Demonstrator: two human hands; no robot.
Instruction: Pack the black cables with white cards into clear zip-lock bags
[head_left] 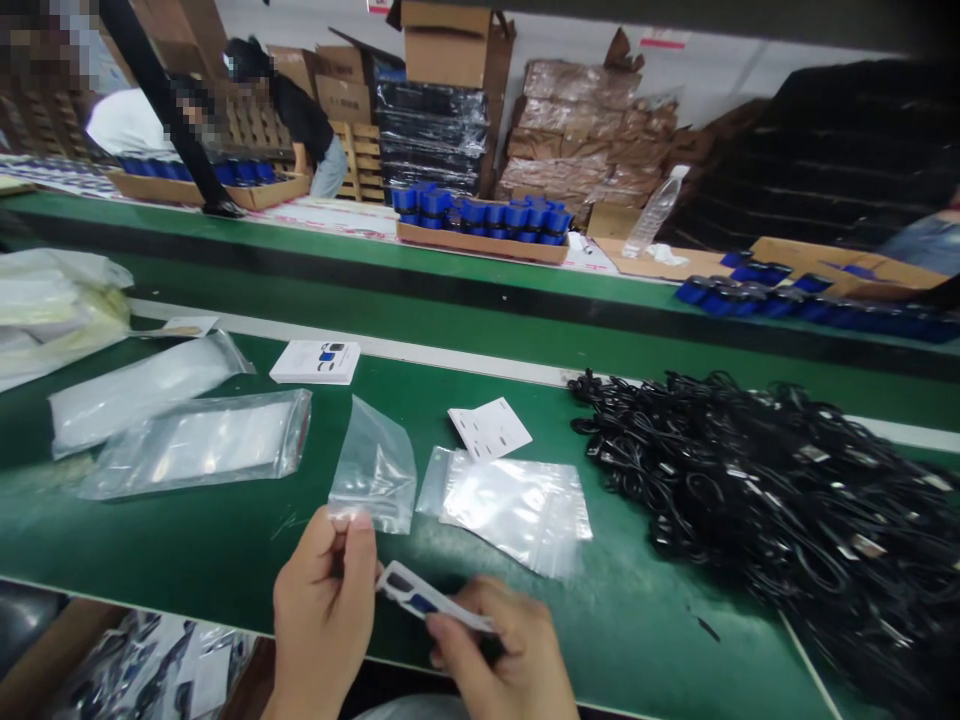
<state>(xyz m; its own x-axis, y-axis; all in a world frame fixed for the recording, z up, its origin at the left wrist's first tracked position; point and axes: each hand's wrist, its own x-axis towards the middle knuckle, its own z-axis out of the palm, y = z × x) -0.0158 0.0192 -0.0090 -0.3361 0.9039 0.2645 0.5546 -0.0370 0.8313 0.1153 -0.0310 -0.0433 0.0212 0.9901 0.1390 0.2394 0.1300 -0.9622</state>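
My left hand point(330, 600) pinches the edge of a clear zip bag point(373, 465), which stands up from the green table. In my right hand point(506, 640) is a white printed leaflet point(427, 598) with dark and blue pictures, seen at a steep slant. The leaflet's left end comes close to my left fingers; whether it touches them I cannot tell. Dark space under my right fingers hides anything else held there. Just beyond lie a stack of clear zip bags point(517, 505) and an open folded leaflet point(491, 428) touching its far edge.
A large heap of black cables point(750, 490) covers the right side. Packs of plastic bags point(202, 440) and a leaflet stack point(315, 362) lie left. Below the edge stands a box of filled bags point(165, 660). Blue items in trays point(480, 240) and two people are beyond.
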